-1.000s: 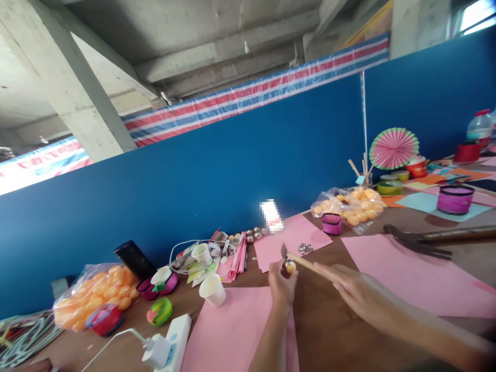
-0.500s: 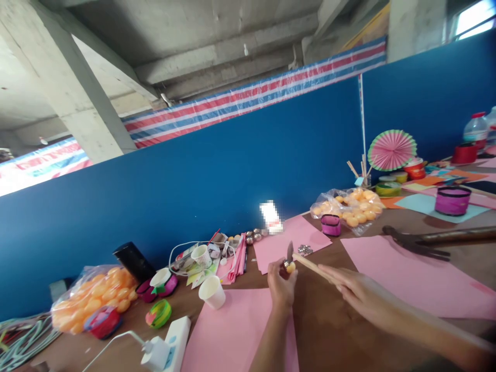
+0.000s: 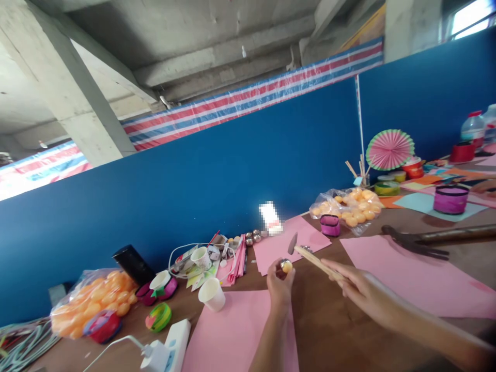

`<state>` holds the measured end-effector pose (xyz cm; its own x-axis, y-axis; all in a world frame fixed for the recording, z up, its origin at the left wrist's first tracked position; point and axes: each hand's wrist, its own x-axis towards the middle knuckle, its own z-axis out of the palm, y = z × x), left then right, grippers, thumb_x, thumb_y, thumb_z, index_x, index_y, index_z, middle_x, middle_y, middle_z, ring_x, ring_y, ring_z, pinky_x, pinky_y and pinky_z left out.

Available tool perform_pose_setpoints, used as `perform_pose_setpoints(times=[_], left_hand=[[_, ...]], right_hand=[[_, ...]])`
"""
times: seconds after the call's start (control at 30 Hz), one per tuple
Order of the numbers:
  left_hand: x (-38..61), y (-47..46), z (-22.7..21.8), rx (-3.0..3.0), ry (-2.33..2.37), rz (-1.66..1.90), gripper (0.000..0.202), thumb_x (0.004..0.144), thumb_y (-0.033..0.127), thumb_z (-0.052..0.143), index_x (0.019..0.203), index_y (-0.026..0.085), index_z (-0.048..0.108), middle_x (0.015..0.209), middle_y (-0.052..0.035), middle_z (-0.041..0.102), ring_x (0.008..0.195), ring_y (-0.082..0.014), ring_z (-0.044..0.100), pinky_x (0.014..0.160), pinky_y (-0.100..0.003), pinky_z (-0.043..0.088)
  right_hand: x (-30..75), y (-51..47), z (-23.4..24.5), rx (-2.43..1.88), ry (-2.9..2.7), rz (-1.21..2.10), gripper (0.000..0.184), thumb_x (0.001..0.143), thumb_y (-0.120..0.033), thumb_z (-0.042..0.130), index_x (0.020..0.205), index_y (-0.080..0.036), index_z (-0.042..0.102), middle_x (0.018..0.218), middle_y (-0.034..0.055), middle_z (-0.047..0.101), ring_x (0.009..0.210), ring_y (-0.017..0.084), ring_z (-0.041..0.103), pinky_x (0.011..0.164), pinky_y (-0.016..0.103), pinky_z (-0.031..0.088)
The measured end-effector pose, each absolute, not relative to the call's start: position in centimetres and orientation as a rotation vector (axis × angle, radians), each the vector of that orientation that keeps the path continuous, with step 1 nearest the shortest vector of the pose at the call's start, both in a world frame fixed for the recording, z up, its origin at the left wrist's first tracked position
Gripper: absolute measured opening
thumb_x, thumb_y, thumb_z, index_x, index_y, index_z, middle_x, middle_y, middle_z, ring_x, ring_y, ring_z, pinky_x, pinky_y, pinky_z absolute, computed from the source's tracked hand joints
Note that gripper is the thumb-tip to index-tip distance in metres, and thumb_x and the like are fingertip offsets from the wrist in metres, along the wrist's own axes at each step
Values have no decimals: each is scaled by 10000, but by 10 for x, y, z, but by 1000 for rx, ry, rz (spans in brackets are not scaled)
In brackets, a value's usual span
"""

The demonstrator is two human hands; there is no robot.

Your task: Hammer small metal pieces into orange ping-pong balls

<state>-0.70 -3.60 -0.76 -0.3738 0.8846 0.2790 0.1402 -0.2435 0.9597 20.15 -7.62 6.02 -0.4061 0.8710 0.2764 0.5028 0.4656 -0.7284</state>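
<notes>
In my left hand (image 3: 279, 290) is a small yellow-orange ball (image 3: 287, 267) partly covered with shiny silver pieces, pinched between thumb and fingers. My right hand (image 3: 358, 284) is wrapped round the wooden handle of a small hammer (image 3: 318, 264). The hammer's dark head hangs above and slightly right of the ball, apart from it. Behind the handle, a small pile of silver pieces (image 3: 307, 249) lies by the edge of a pink sheet (image 3: 271, 253), partly hidden. Several silver-covered balls (image 3: 253, 236) sit farther back.
A claw hammer (image 3: 434, 238) lies on pink paper at right. Bags of orange balls (image 3: 98, 297) stand left and back right. A paper cup (image 3: 212, 295) and a power strip (image 3: 177, 338) are left of my left arm. Another person's hand (image 3: 486, 187) shows at the right edge.
The small hammer's head has lifted up and right, off the ball. My left hand keeps the ball in nearly the same place. Another person's hand has appeared at the right edge.
</notes>
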Motion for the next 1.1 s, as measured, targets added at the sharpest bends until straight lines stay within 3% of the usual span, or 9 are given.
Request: perform_pose_setpoints(times=[0.27, 0.43, 0.67, 1.1], left_hand=[[-4, -36, -3, 1108, 1295, 1676, 412, 581, 228, 694, 962, 133, 570, 915, -106, 644, 769, -170, 622, 721, -287, 475], [-4, -36, 0, 1026, 1204, 1695, 421, 556, 229, 718, 943, 137, 580, 904, -92, 644, 794, -167, 615, 743, -288, 463], [-3, -35, 1, 891, 1094, 1740, 466, 539, 239, 737, 966, 142, 579, 877, -76, 639, 786, -143, 591, 734, -271, 445], [-4, -33, -7, 882, 1043, 1698, 471, 541, 265, 740, 965, 153, 569, 843, -61, 625, 713, -127, 588, 653, -248, 450]], right_hand=[[199, -79, 59, -1114, -2085, 762, 447, 835, -249, 331, 1273, -193, 399, 1235, 67, 517, 1068, 193, 529, 873, 301, 446], [194, -81, 61, -1129, -2104, 776, 454, 823, -240, 337, 1271, -214, 404, 1159, 61, 578, 980, 207, 582, 837, 349, 469], [194, -83, 75, -1147, -2076, 770, 444, 820, -265, 347, 1250, -195, 432, 1179, 65, 565, 949, 206, 594, 789, 322, 491], [200, -78, 60, -1082, -2036, 794, 449, 838, -262, 341, 1282, -205, 376, 1225, 71, 527, 1068, 204, 528, 884, 330, 439]])
